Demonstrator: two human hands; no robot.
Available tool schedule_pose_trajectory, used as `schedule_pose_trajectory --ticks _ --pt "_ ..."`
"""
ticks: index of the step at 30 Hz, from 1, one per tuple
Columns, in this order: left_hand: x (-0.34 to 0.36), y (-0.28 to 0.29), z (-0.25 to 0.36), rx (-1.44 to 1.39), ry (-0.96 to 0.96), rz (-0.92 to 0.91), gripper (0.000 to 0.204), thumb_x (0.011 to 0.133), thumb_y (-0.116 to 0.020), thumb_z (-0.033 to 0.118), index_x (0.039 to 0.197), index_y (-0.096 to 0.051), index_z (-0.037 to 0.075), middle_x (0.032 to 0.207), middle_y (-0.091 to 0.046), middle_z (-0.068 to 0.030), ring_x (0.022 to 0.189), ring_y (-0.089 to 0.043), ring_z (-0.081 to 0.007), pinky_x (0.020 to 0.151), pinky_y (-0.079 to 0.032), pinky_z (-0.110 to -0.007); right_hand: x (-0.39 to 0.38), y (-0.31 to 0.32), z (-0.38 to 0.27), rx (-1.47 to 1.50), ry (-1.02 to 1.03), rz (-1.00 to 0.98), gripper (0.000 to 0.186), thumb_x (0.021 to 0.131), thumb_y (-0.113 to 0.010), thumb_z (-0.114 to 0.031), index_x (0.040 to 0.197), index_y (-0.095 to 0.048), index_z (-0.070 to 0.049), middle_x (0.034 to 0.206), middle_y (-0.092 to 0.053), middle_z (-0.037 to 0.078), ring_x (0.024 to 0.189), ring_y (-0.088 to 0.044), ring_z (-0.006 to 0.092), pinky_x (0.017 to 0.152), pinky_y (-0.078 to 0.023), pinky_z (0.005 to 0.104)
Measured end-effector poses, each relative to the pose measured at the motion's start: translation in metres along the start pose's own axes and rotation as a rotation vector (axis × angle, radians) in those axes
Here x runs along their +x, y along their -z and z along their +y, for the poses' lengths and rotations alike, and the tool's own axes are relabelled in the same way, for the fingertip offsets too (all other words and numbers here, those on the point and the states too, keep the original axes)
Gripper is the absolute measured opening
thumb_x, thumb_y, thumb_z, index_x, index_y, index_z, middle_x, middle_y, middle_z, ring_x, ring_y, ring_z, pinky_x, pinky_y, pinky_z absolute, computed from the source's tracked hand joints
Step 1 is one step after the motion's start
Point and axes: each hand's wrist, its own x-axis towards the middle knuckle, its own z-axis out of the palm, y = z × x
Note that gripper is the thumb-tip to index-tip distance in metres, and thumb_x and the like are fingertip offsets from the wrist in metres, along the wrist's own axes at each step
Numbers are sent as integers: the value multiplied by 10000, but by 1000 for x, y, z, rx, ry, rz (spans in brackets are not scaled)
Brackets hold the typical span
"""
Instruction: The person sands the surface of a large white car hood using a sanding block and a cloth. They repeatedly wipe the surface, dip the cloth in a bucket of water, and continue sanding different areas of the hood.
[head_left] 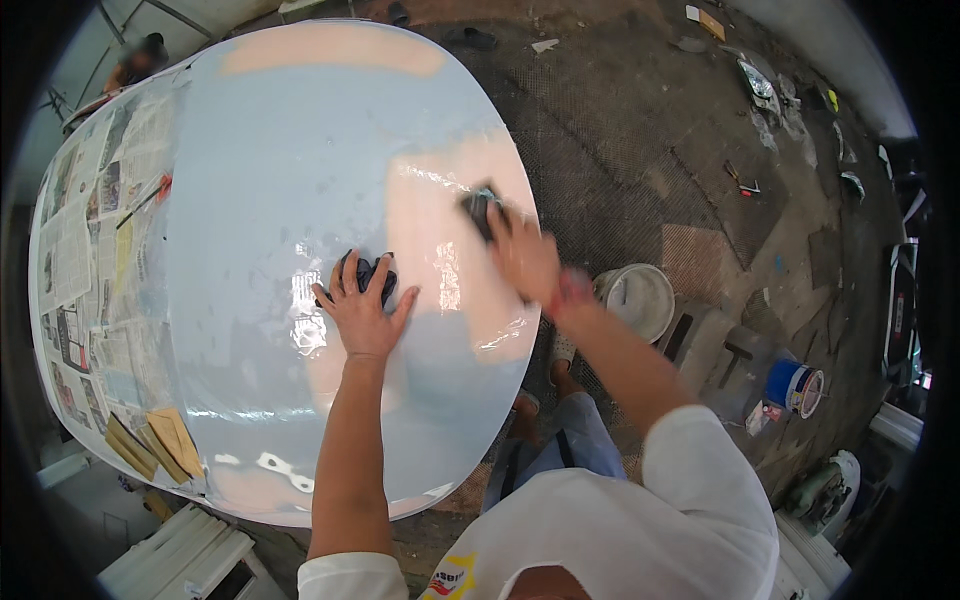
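Observation:
A pale grey car hood (270, 170) with pinkish filler patches (420, 215) fills the middle of the view, wet and glossy in places. My left hand (362, 318) rests on it with fingers spread over a crumpled dark cloth (382, 278), gripping it against the surface. Over the large pink patch, near the hood's right edge, my right hand (525, 258) is blurred by motion. Its fingers hold a dark sanding block (484, 208) flat on the panel; the block's underside is hidden.
Newspaper (75, 235) masks the left side, with folded brown sandpaper sheets (160, 442) on it. A whitish bucket (640, 300), a grey jerrycan (712, 355) and a blue tin (795, 385) stand at right. A headlamp (760, 88) lies farther off. Another person (140, 62) is at far left.

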Motion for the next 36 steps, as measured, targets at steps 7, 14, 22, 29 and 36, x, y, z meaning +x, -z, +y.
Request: schedule_pose_trajectory --ticks 7,14,22,29,36 --pt "7 -6 5 -2 -31 -5 598 877 -789 619 1376 -713 298 1587 -471 -137 1490 -376 -415 1213 -121 -800 70 4 26 197 -213 29 718 998 -663 -353 1608 -435 -50 1510 -545 244 1263 -615 430 986 -597 521" --pt "3 -2 1 5 18 -32 601 886 -780 620 1390 -708 299 1594 -467 -135 1502 -367 -416 1216 -114 -795 -63 -8 -3 79 39 -24 842 913 -758 -284 1646 -379 -117 1541 -517 163 1196 -641 405 844 -643 531" --pt "8 -8 8 56 -47 2 640 863 -809 607 1417 -692 309 1605 -458 -117 1502 -382 -377 1194 -185 -773 43 -6 43 194 -294 28 732 1016 -652 -358 1643 -387 -90 1546 -509 210 1342 -579 411 1038 -561 553" --pt "-1 -6 0 74 -13 -13 636 881 -794 610 1430 -683 308 1616 -442 -111 1512 -374 -372 1196 -177 -778 -138 -11 -20 202 -60 -101 804 950 -741 -284 1647 -381 -108 1574 -464 192 1318 -580 405 881 -630 524" --pt "8 -10 10 30 -63 9 602 893 -778 626 1402 -701 312 1606 -458 -125 1506 -386 -392 1209 -131 -803 13 -8 68 241 -348 41 720 1016 -656 -313 1640 -384 -77 1557 -504 217 1313 -588 445 1048 -549 570"
